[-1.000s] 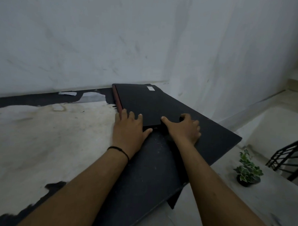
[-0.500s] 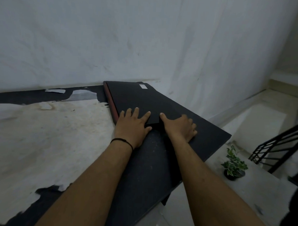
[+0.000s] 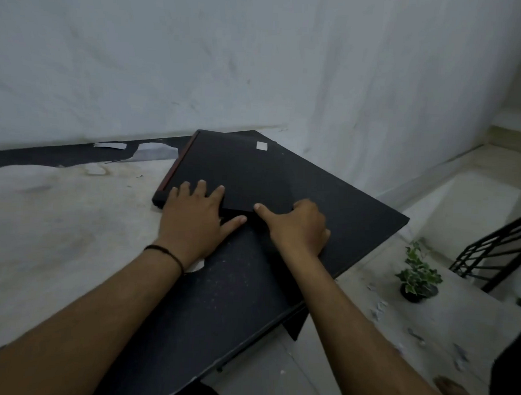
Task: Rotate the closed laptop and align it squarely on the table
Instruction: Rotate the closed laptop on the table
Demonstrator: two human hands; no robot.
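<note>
Both palms are working: we are pressing our left hand point(image 3: 192, 215) flat, fingers spread, on the closed laptop point(image 3: 242, 172), gripping nothing. Our right hand point(image 3: 296, 228), fingers curled, is nudging its near edge, so we are pivoting it slowly across the table point(image 3: 58, 218).

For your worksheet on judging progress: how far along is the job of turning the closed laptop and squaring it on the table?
Done: the laptop is closed and flat on the table. In hand: the left hand lies on its near corner, and the right hand is at its near edge. Left: its red-trimmed side still runs at a slant to the wall, so squaring remains.
</note>
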